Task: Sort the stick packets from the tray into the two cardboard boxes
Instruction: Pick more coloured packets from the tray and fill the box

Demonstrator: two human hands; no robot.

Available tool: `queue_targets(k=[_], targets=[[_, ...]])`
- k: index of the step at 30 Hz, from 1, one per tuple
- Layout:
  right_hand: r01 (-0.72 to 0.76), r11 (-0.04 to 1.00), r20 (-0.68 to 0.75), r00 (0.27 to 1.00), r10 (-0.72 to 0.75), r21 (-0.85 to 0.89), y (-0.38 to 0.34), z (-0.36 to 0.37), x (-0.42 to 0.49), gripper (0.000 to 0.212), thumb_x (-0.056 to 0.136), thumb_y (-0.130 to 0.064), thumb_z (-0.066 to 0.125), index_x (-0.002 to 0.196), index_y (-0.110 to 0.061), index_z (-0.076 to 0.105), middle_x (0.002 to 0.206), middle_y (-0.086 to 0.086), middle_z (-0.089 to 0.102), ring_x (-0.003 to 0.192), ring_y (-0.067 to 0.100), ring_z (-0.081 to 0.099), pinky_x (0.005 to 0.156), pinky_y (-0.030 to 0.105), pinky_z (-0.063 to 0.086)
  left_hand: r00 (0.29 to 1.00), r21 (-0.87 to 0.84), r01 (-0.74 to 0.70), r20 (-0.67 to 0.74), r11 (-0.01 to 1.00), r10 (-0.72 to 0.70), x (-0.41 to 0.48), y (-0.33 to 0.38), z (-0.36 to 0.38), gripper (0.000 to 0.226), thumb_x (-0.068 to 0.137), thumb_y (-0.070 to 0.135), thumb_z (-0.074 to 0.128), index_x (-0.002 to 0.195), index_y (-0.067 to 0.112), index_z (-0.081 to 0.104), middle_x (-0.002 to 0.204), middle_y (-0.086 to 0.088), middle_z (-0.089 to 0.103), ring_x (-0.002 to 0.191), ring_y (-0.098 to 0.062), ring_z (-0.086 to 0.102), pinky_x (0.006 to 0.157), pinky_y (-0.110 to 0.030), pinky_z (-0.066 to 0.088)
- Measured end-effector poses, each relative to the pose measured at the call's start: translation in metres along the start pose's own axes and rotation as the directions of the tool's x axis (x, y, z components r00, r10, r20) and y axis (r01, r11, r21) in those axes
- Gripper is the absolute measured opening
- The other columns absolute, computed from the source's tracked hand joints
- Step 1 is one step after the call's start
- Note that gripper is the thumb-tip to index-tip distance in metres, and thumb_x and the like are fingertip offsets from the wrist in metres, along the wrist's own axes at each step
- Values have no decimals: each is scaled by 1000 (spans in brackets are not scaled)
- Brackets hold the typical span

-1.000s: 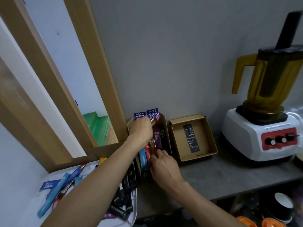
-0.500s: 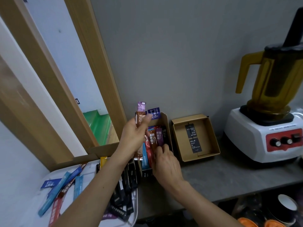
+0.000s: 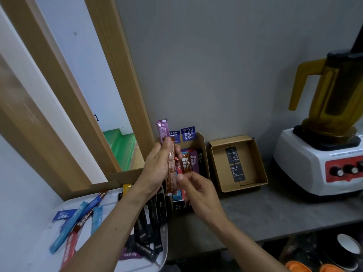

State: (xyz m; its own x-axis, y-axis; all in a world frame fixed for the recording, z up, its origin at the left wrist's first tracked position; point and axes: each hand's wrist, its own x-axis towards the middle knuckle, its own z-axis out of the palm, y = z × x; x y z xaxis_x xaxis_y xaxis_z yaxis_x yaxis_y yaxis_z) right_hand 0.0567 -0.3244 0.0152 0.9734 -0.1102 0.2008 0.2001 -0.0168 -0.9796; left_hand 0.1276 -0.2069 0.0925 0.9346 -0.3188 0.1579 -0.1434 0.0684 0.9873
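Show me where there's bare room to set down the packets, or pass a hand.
Right cardboard box: open floor either side of its two black packets. Grey counter is bare in front of that box, across to the blender. Crowded: left cardboard box, packed with coloured packets, and the tray, littered with loose packets.

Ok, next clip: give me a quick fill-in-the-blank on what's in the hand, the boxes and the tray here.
1. The left hand grips a brown packet and a ___ one.
2. The right cardboard box holds only ___ packets.
3. The white tray sits to the ___ of the left cardboard box.
Missing words: purple; black; left.
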Motion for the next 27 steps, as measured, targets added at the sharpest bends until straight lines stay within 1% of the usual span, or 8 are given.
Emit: queue_targets(k=[3,6,11,15,17,20,25,27], targets=[[16,997,22,1000,-18,79,4,-4,1,19,91,-27,75,102,-13,70,99,5,75,88,12,70,72,24,56,999,21,-40,-25,999,40,0,4,2,34,104,43,42,107,13,57,93,-2,69,84,-13,69,70,-24,58],[-57,946,58,997,41,320,5,-3,2,41,83,-22,79,116,-6,62,101,10,74,88,17,71,67,25,58,996,-36,-78,-38,996,76,-1,7,3,30,106,39,44,105,13,58,93,-3,68,86,-14,68,71,-24,57],[-30,969,77,997,11,244,7,2,2,22,89,-14,79,101,-1,67,96,14,72,85,20,69,66,26,57,1000,-81,2,-12,997,-3,-5,5,9,31,103,41,48,105,13,60,91,-5,69,81,-14,68,72,-29,57],[11,938,-9,1000,-9,346,11,-1,-2,14,95,-7,67,99,-2,55,90,8,77,81,21,76,63,28,59,995,186,-58,-70,981,72,-6,8,3,24,102,42,51,108,19,56,97,-10,69,81,-7,71,67,-20,56],[68,951,-100,994,-40,300,16,-2,-4,16,92,-13,70,94,-12,54,95,15,76,86,26,77,64,32,61,978,346,-139,-100,928,184,-6,13,-1,20,102,38,53,108,19,55,89,-1,65,69,5,66,59,-13,49],[133,986,-170,979,-115,97,24,-5,-6,19,85,-20,80,85,-17,62,106,8,71,104,22,72,77,44,64,983,316,-108,-110,943,150,-4,22,-6,42,90,53,58,111,17,58,88,2,69,61,4,64,55,-14,46],[157,988,-167,974,-155,-3,25,-6,-10,13,81,-17,86,90,-22,78,120,-5,61,120,13,61,88,33,62,986,309,-34,-145,950,82,-2,24,-10,31,95,52,56,98,23,68,70,12,71,57,1,64,49,-13,45],[141,990,-164,976,-142,-16,25,-7,-10,14,81,-18,86,93,-23,80,122,-6,59,120,12,60,86,33,62,985,238,-27,-157,971,65,-2,26,-11,43,92,61,51,95,23,72,76,9,73,61,-4,64,51,-16,47]])
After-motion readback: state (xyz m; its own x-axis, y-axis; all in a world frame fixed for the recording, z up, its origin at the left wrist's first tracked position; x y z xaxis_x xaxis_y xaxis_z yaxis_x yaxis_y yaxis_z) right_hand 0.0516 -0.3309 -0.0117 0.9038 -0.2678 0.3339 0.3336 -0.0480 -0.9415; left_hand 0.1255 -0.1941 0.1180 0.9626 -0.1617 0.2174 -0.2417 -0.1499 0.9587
